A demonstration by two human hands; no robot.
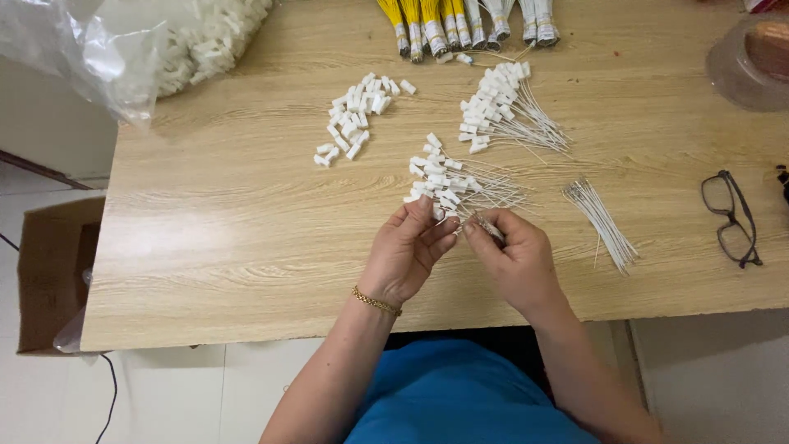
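Note:
My left hand point(408, 251), with a gold bracelet at the wrist, pinches a small white plastic piece at its fingertips. My right hand point(514, 255) holds a small bunch of thin white wires point(490, 225) and brings them against the left fingertips. Just beyond both hands lies a pile of white pieces with wires attached point(448, 185). A second such pile point(500, 107) lies farther back. Loose white plastic pieces point(355, 119) lie in a heap to the left of these. A bundle of bare white wires point(602, 220) lies to the right of my right hand.
The wooden table point(246, 230) also bears black glasses point(731, 218) at the right, a tape roll point(752, 62) at the back right, yellow and white wire bundles point(460, 25) at the back, and a clear bag of white parts point(164, 41) at the back left. A cardboard box point(49, 271) stands on the floor.

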